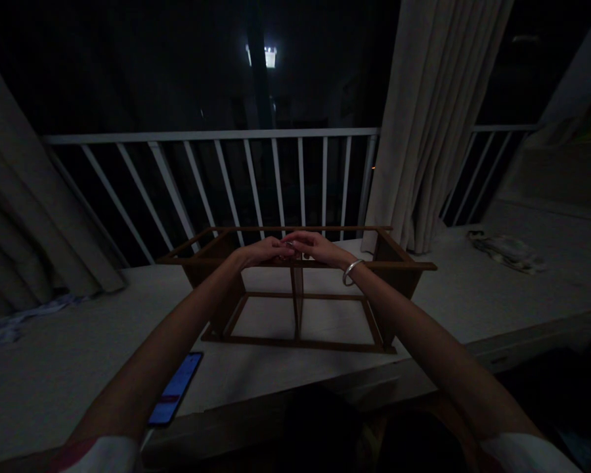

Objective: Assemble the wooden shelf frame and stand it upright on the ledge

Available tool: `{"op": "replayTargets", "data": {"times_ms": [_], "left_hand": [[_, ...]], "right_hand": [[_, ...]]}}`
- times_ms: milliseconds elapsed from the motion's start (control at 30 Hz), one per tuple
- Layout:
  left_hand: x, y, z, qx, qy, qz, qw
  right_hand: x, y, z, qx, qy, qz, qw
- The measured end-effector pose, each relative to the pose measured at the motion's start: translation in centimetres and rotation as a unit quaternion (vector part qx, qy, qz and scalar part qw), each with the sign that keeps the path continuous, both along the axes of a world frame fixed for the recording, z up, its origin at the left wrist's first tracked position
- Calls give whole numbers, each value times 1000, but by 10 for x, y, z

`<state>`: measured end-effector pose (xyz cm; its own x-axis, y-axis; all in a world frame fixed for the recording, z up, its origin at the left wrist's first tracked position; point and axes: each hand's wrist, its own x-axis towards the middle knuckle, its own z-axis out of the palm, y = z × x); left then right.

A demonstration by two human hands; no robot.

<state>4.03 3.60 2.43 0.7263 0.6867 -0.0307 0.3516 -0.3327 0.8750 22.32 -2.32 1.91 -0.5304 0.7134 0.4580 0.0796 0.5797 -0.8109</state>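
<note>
A brown wooden shelf frame point(345, 347) lies across a pale ledge, with a thin divider in its middle. Over the frame's near top rail, my left hand point(263, 251) and my right hand point(320, 247) meet with their fingertips together. The fingers of both hands are closed in a pinch at the rail's middle. Something small and shiny shows between them, too dim and small to name. A silver bangle point(350, 271) circles my right wrist.
A lit phone point(176, 389) lies on the ledge point(246, 381) beside my left forearm. Behind the frame runs a white railing point(217, 136) before a dark window. Beige curtains point(423, 118) hang at both sides. A crumpled cloth point(509, 251) rests at right, a checked cloth point(14, 322) at left.
</note>
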Motion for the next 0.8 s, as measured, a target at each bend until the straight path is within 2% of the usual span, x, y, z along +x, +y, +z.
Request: {"op": "replayTargets", "data": {"times_ms": [133, 300, 400, 533, 800], "left_hand": [[2, 0, -1, 7, -17, 3, 1000], [3, 2, -1, -18, -40, -3, 999], [3, 3, -2, -33, -53, -3, 998], [4, 5, -4, -35, -60, 7, 998], [6, 4, -1, -34, -51, 15, 998]], "right_hand": [[0, 1, -1, 0, 14, -17, 1000], [-1, 5, -5, -4, 37, -105, 994], [-1, 5, -5, -6, 39, -130, 991], [-1, 2, -3, -12, 42, -144, 989], [0, 0, -2, -18, 43, -127, 991]]}}
